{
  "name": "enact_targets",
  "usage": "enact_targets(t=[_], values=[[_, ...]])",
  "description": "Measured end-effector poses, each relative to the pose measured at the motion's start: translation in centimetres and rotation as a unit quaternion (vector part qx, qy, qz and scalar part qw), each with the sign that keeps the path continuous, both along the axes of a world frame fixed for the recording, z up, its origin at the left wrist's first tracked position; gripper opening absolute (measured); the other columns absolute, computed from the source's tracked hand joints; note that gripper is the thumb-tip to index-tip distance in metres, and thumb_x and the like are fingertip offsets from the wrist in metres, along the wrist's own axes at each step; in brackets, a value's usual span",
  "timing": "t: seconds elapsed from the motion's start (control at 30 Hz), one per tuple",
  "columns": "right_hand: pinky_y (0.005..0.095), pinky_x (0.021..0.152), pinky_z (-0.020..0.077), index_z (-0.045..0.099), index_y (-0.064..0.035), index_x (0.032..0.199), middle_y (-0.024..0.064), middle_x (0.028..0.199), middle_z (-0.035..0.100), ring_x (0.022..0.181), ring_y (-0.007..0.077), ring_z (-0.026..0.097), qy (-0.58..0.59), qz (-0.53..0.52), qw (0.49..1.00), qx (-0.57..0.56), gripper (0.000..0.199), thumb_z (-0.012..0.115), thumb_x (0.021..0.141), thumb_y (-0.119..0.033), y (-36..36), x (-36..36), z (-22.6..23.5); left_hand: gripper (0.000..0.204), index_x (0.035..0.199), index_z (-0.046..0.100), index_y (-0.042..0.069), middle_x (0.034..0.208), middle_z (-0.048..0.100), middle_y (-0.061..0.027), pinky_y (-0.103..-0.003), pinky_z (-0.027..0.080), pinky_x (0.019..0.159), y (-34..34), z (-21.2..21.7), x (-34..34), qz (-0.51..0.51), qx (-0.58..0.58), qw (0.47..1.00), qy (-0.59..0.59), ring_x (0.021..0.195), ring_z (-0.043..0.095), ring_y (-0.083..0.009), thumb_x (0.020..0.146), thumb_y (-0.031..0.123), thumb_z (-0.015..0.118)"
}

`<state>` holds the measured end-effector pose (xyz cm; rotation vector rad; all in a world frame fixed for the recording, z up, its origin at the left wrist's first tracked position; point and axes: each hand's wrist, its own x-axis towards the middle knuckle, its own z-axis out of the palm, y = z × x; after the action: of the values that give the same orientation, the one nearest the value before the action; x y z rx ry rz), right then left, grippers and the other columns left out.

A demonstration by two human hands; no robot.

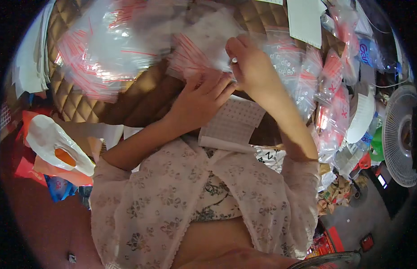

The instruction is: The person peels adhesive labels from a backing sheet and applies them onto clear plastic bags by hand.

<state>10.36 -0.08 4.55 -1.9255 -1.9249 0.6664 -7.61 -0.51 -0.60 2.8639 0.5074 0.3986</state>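
Observation:
My left hand (201,96) lies palm down, fingers stretched out, on the near edge of a stack of clear zip bags (186,56) with red seal lines. Beside it, my right hand (251,62) is closed round a thin thing that looks like a pen (234,60); only its round whitish end shows, and the rest is hidden by the fingers. Under my wrists, near the table's front edge, is a sheet of paper (235,119) printed with a grid of small marks. Right of my right hand lie clear bags (287,62) with small ring-shaped pieces in them.
More red-lined zip bags (100,58) cover the left of the brown quilted table cover (67,89). Filled bags (332,107) pile up along the right, beside a white card (304,22). A fan (399,134) stands far right. A white plastic bag (53,139) hangs at the left.

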Motion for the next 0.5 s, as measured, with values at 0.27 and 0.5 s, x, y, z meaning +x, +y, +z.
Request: enact_targets(t=[0.27,0.5], values=[[0.0425,0.075,0.0405,0.050,-0.0099,0.087,0.0085,0.092,0.056,0.092,0.0305,0.057,-0.276,-0.022,0.960,0.045,0.041,0.078,0.057,-0.012,-0.5,3.4,0.7,0.039,0.116,0.057,0.008,0.129,0.048,-0.0109,-0.040,0.035,0.095,0.4,0.5,0.1,0.020,-0.072,0.996,-0.038,0.117,0.045,-0.0228,0.080,0.024,0.054],[0.0419,0.079,0.0375,0.050,-0.0089,0.078,0.0065,0.074,0.058,0.082,0.0259,0.058,-0.036,-0.022,0.999,0.016,0.035,0.079,0.058,-0.014,-1.4,3.0,0.6,0.036,0.113,0.059,0.008,0.125,0.050,-0.0105,-0.042,0.032,0.098,0.3,0.6,0.0,0.025,-0.028,0.999,-0.025,0.118,0.044,-0.0220,0.081,0.023,0.054]])
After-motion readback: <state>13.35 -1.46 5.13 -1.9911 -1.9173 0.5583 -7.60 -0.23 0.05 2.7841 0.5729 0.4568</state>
